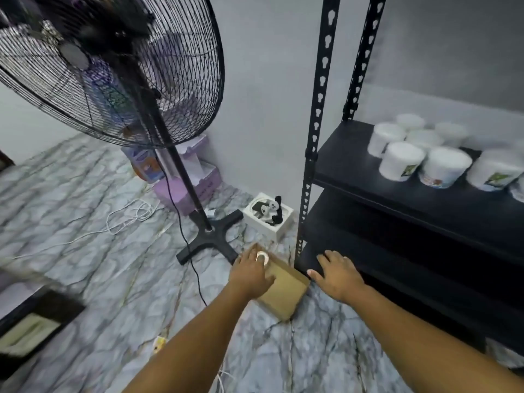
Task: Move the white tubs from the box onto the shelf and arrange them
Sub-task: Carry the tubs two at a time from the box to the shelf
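A marble-patterned floor runs up to a pale grey wall, with a black metal shelf unit on the right and a black pedestal fan standing on the left. Between them, on the floor just beside the shelf's near upright, sits a brown cardboard box.

Several white tubs stand on the upper shelf board in loose rows, lids up, some with labels facing near. One more white tub shows in the far corner of the box, mostly hidden under the left hand, whose fingers curl over its rim. Whether the grip is firm yet is hard to tell. The right hand hovers with fingers spread and relaxed, holding nothing, over the edge of the lowest shelf board.

The step in hand looks like lifting this tub out. To do it well, the fingers should wrap round the tub's wall rather than only the lid, which might pop off. Lifting straight up clears the box side. The free hand could steady the box so it does not slide on the smooth floor. On the shelf, the tub belongs in the front row, touching its neighbours, label turned near to match.
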A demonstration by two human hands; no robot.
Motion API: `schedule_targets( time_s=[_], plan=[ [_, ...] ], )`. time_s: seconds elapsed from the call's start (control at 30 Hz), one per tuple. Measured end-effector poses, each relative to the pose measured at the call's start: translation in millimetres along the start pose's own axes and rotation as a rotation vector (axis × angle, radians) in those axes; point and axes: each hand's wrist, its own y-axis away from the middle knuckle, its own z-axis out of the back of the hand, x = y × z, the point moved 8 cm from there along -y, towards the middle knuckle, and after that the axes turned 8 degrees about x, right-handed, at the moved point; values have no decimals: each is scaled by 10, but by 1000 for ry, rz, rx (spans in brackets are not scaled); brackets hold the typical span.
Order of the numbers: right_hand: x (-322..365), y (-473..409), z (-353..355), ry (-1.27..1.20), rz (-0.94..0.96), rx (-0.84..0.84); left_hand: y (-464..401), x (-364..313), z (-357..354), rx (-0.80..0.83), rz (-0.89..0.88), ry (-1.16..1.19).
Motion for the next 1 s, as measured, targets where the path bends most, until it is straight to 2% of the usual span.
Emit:
schedule_targets(
  time_s=[0.23, 0.43, 0.63, 1.0],
  plan=[
    [343, -330, -377, -1, 80, 121, 28, 379, -365, 72, 87, 3],
    [631, -944, -671, -56, 64, 177, -426, 887, -691, 126, 81, 45],
    [828, -2149, -1304, -62, 80, 161, -1367, 1478, -1343, 115, 114, 102],
    [700, -4496, -3060, -46, 173, 22, -3456, 2164, -3240, 23, 129, 79]
  ],
)
